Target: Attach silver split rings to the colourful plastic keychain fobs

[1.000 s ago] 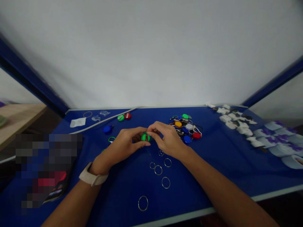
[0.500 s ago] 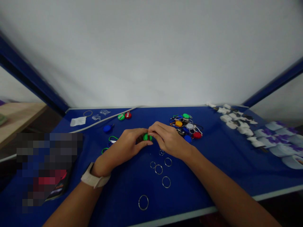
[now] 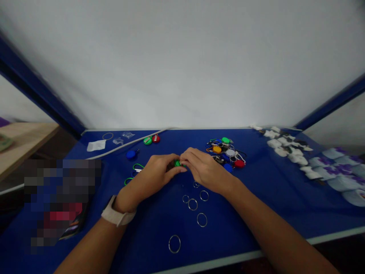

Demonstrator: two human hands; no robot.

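A green badge reel [image 3: 177, 163] sits between my two hands over the middle of the blue table, mostly covered by fingers. My left hand [image 3: 159, 171], with a pale watch strap at the wrist, grips it between thumb and fingers. From the other side, the fingers of my right hand [image 3: 199, 165] are closed at the reel's edge; what they pinch there is hidden. Below the hands lie several metal split rings [image 3: 192, 204]. Green and blue carabiners [image 3: 138, 167] lie partly behind my left hand.
Several colored reels with carabiners [image 3: 224, 152] are heaped right of the hands. Green and red reels [image 3: 151, 139], a blue reel [image 3: 131, 154] and a white cable [image 3: 128, 144] lie at the back left. White pieces [image 3: 288, 146] and purple-white items [image 3: 339, 171] cover the right side.
The fingers of my right hand have closed further over the green reel, so less of it shows. The whole view has shifted slightly.
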